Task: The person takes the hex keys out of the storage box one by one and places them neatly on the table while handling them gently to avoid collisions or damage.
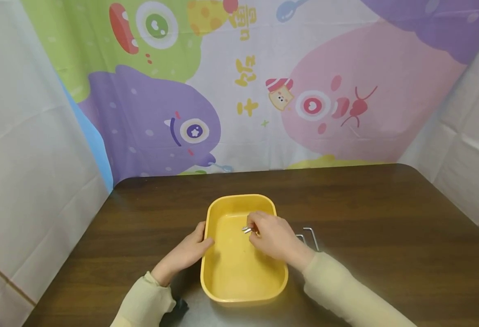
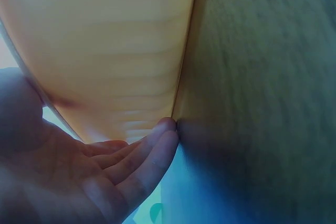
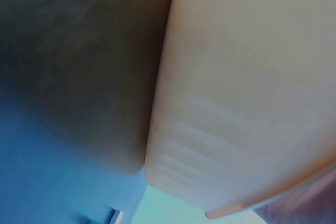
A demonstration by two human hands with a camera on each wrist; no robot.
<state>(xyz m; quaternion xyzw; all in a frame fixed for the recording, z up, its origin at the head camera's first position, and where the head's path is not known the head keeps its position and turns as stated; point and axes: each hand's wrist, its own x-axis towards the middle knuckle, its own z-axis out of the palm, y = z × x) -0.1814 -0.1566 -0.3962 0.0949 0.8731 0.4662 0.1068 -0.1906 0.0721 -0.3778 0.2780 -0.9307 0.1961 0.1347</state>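
A deep yellow plastic tray [image 1: 243, 277] stands lengthwise on the table. My left hand [image 1: 188, 247] holds its left wall, thumb over the rim and fingers along the outside. In the left wrist view, the fingertips [image 2: 168, 124] touch the bottom edge of the tray wall [image 2: 105, 51]. Above the tray floor, my right hand [image 1: 274, 234] pinches small silver metal pieces [image 1: 246, 230] whose exact kind is partly hidden by the fingers. Just right of the tray lie L-shaped hex keys [image 1: 312, 238], partly covered by my right forearm.
The dark wooden table [image 1: 386, 227] ends at a cartoon-printed cloth [image 1: 259, 136] at the back. Pale cloths hang along both sides. A small black item [image 1: 179, 311] lies beside my left sleeve. The right wrist view mostly shows the tray's outer wall [image 3: 236, 77].
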